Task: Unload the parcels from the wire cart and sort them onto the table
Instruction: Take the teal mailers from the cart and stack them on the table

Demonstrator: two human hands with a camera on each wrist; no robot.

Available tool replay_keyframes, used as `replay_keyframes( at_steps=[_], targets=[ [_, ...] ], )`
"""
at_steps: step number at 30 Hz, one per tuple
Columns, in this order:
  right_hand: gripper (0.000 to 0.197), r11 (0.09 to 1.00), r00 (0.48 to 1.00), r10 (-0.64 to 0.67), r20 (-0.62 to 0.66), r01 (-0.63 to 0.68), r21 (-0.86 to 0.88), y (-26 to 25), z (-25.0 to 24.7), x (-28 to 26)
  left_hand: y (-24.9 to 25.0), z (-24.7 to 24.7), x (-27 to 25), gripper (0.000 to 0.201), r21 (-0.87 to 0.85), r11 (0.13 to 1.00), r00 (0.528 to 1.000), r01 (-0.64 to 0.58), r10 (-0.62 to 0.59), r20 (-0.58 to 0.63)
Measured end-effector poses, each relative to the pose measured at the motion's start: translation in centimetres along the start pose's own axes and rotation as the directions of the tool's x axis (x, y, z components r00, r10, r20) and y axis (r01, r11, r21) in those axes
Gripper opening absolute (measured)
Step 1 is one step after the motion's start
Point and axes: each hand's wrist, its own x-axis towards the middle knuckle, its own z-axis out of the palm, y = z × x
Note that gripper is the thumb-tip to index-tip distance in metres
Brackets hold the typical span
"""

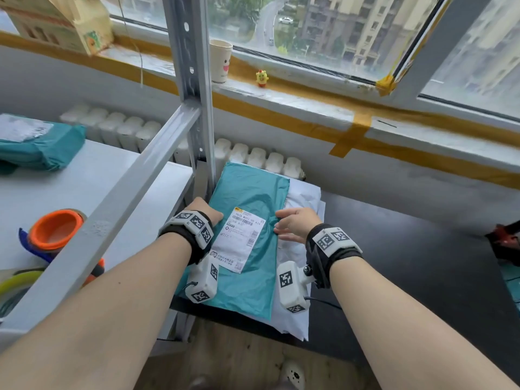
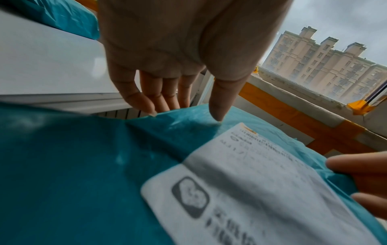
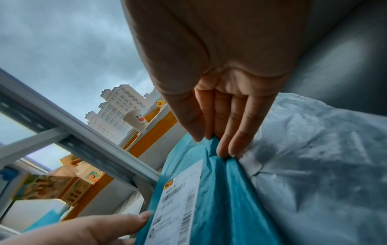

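Note:
A teal parcel [image 1: 253,204] with a white shipping label [image 1: 242,240] lies on top of white parcels [image 1: 305,197] at the left end of a black table [image 1: 394,263]. My left hand [image 1: 216,218] holds its left edge, thumb on top and fingers out of sight below. In the left wrist view the left hand [image 2: 184,114] has its thumb pressed on the teal parcel [image 2: 73,165] and its fingertips at the rim. My right hand [image 1: 278,220] pinches the right edge. In the right wrist view the right hand [image 3: 209,145] meets the teal parcel [image 3: 226,190] where it borders the white parcel [image 3: 314,165]. No wire cart is in view.
A grey metal rack post [image 1: 191,80] and its slanted rail [image 1: 118,209] stand right against the parcel's left side. On the rack shelf lie another teal parcel [image 1: 39,147] and orange tape rolls [image 1: 56,229]. A paper cup [image 1: 221,61] and a yellow toy [image 1: 262,78] stand on the windowsill.

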Motion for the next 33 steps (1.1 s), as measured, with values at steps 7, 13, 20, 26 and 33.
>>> replay_keyframes(
  at_steps=[7,13,20,26,33],
  targets=[
    [0.040,0.989,0.999,-0.035,-0.026,0.031,-0.147,-0.4,-0.1,-0.3,0.4,-0.6,-0.4,0.056,0.050,0.998,0.999,-0.024,0.025,-0.029],
    [0.038,0.898,0.969,-0.197,-0.148,0.117,-0.425,-1.5,-1.6,-1.1,3.7,-1.9,-1.8,0.057,0.069,0.981,0.982,-0.180,0.183,-0.036],
    [0.046,0.688,0.911,-0.369,-0.186,0.133,-0.714,-3.5,-4.1,-4.4,8.7,-2.5,-5.6,0.052,0.235,0.862,0.886,-0.449,0.464,-0.011],
    [0.048,0.623,0.883,-0.394,-0.255,0.052,-0.781,-2.7,-7.6,-8.0,13.2,-0.6,-10.5,0.048,0.353,0.696,0.751,-0.625,0.660,0.028],
    [0.052,0.682,0.845,-0.334,-0.418,-0.089,-0.726,1.1,-13.2,-11.7,17.0,4.2,-16.1,0.054,0.349,0.473,0.554,-0.809,0.811,0.186]
  ],
)
